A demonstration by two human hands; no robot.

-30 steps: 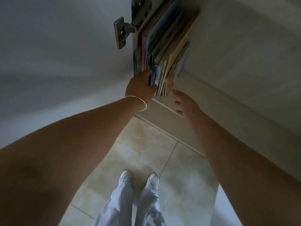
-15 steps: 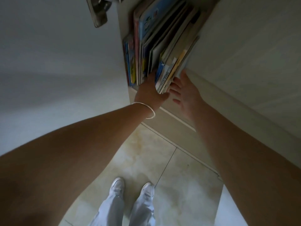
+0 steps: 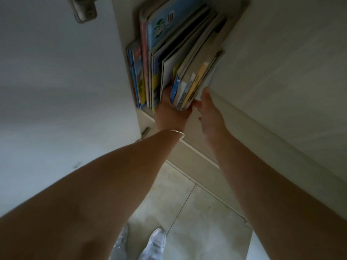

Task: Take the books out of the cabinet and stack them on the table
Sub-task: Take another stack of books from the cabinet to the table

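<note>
Several thin books stand upright in the open cabinet (image 3: 129, 76). A bundle of several books (image 3: 195, 79) at the right end of the row leans right, with blue, white and yellow spines. My left hand (image 3: 170, 114) has its fingers pushed in on the bundle's left side and its thumb under the spines. My right hand (image 3: 208, 111) holds the bundle's right side, fingers slid between it and the cabinet wall. The other books (image 3: 148, 72) stay upright on the left of the shelf. No table is in view.
The open cabinet door (image 3: 47, 81) fills the left, with a metal hinge (image 3: 83, 10) at the top. The closed door panel (image 3: 281, 72) is on the right. Below are a beige tiled floor (image 3: 187, 212) and white shoes (image 3: 155, 241).
Both hands have reached further into the shelf and closed round the right-hand bundle of books. The camera has moved closer to the cabinet.
</note>
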